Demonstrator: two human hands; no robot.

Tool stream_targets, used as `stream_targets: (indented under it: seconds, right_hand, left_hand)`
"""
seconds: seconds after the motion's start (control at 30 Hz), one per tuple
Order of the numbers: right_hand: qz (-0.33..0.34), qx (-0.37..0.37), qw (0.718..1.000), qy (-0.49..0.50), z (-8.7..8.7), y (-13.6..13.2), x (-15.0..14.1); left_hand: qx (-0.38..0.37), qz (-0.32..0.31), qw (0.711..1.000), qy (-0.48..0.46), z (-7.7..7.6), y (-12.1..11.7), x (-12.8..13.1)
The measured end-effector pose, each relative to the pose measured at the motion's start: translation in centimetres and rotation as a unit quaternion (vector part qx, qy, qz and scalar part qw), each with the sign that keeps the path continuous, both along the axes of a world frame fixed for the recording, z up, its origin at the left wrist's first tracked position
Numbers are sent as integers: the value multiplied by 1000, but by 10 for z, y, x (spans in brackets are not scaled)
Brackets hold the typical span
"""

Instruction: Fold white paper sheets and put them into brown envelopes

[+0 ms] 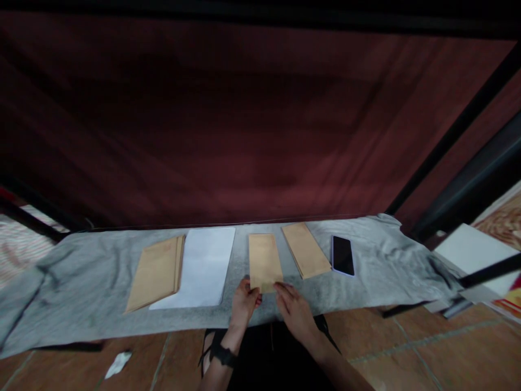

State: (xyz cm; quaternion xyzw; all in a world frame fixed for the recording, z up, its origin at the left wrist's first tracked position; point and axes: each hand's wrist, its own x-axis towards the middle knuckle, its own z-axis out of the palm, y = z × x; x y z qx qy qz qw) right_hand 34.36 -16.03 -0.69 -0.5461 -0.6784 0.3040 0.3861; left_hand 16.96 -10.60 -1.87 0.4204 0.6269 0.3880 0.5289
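Observation:
A brown envelope (pixel 264 259) lies lengthwise on the grey cloth (pixel 81 282) in front of me. My left hand (pixel 245 302) pinches its near left corner, fingers closed on the paper. My right hand (pixel 293 309) rests its fingertips on the near right corner, where the flap end looks slightly folded. A black band sits on my left wrist.
A stack of brown envelopes (pixel 157 271) lies at the left, beside white sheets (pixel 203 266). Another brown envelope stack (pixel 306 250) and a black phone (pixel 342 255) lie to the right. A dark red curtain (pixel 244 136) hangs behind. Tiled floor and a paper scrap (pixel 118 364) are below.

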Motion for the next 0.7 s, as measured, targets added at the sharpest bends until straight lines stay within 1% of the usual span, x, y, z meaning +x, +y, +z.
stream_targets:
  seconds: [0.03, 0.07, 0.1, 0.13, 0.17, 0.2, 0.23, 0.27, 0.3, 0.37, 0.4, 0.47, 0.57, 0.7]
  right_hand:
    - [19, 64, 994, -85, -2, -1, 1]
    - [39, 103, 982, -153, -5, -1, 2]
    - [54, 127, 969, -207, -8, -1, 3]
    - [62, 143, 956, -248, -12, -1, 4]
    - [66, 153, 946, -279, -15, -1, 5]
    - [68, 160, 937, -301, -18, -1, 6]
    - [69, 166, 931, -318, -21, -1, 7]
    - [70, 170, 926, -330, -23, -1, 7]
    - [69, 174, 922, -338, -25, -1, 8]
    - [67, 179, 918, -347, -26, 0, 8]
    - [63, 181, 918, -349, -26, 1, 8]
    - [60, 186, 917, -348, -25, 2, 7]
    - [58, 194, 916, -346, -22, 3, 6]
    - [45, 197, 914, -351, -21, 4, 4]
  left_hand:
    - [-2, -1, 1000, 7, 1, -1, -1]
    - [2, 0, 1000, 23, 2, -3, -4]
    - [12, 2, 998, 59, 3, -5, -6]
    - [31, 8, 993, 117, 5, -7, -9]
    - [62, 12, 979, 192, 7, -9, -11]
    - [106, 9, 956, 274, 9, -10, -11]
    - [157, -4, 924, 350, 11, -9, -10]
    - [209, -28, 889, 407, 12, -6, -8]
    - [258, -62, 858, 439, 12, 0, -3]
    - [334, -140, 807, 467, 8, 17, 8]
    - [353, -172, 786, 479, 5, 28, 14]
    - [356, -215, 760, 501, -5, 52, 25]
    - [341, -249, 741, 523, -16, 88, 32]
    - [334, -270, 734, 526, -17, 127, 36]
